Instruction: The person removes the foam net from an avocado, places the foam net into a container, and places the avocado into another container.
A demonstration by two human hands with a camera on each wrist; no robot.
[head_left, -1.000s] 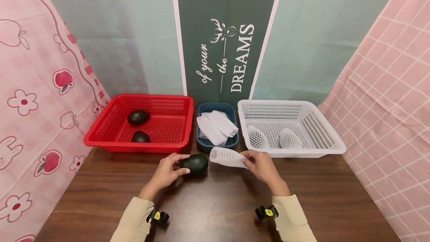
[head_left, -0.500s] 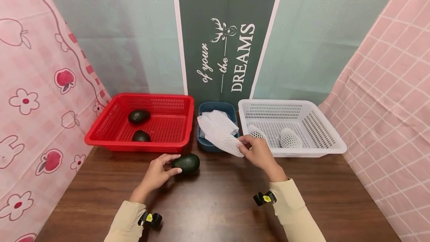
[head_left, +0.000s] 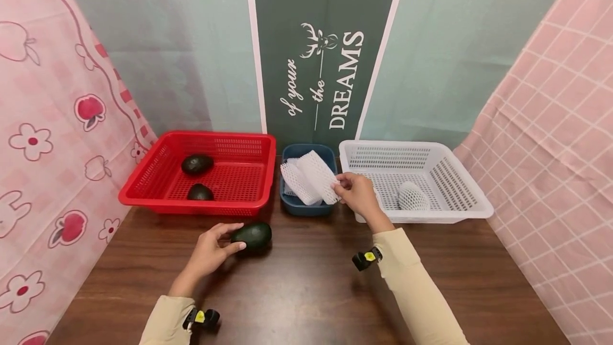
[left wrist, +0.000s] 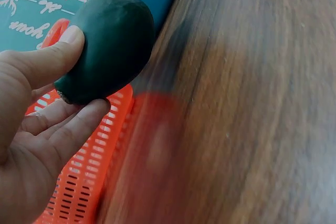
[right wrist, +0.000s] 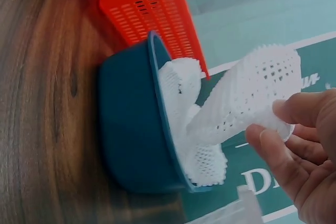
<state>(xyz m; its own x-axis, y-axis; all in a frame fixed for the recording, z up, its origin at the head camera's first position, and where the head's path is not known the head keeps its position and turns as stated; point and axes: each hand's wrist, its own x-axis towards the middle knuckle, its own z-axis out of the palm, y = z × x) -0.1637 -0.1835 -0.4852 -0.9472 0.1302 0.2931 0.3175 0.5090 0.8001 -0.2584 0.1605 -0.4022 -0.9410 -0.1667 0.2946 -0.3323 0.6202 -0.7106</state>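
Note:
My left hand grips a dark green avocado by its narrower end, over the table in front of the red basket. In the left wrist view the thumb and fingers pinch that avocado. A white foam net sleeve is pinched at its near end by my right hand, above the blue bin. The right wrist view has the sleeve slanting over the bin's rim, thumb and fingertips on its outer end. More foam net sleeves lie in the bin.
Two avocados lie in the red basket at left. The white basket at right holds a net-wrapped fruit; my right hand partly hides its near left corner. Curtains stand behind and on both sides of the wooden table.
My right hand has carried the foam net sleeve up and back, from beside the avocado to over the blue bin. My left hand has drawn the avocado to the left.

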